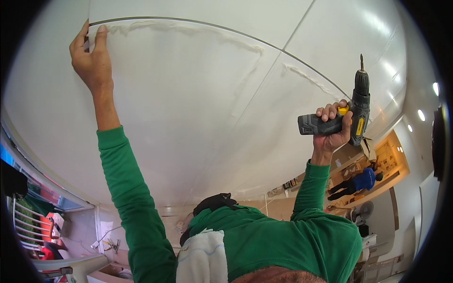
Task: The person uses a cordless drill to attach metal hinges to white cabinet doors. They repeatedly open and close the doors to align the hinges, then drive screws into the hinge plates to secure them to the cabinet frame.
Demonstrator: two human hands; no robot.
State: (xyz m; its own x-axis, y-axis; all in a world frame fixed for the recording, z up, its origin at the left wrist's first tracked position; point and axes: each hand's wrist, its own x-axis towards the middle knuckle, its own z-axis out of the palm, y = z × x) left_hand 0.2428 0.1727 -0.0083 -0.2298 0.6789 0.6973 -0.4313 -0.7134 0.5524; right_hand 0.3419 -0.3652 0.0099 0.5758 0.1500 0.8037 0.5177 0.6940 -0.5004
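My left hand (93, 61) is at the upper left corner of a large white panel (179, 94), its thumb on the face and its fingers bent around the side edge. Cream, uneven streaks run along the panel's upper border. On the right, my right hand (332, 127) is wrapped around the grip of a black cordless drill (361, 104) with yellow parts. A dark drill bit (362, 62) sits in its chuck and points up, apart from the panel as far as I can see. Green sleeves cover both my arms.
Above the panel, a dark gap (188, 20) separates it from more white panels (349, 33). At the lower right, a person in a blue top (363, 180) is by a lit wooden cabinet, near a fan (365, 210). A white railing (28, 221) is at lower left.
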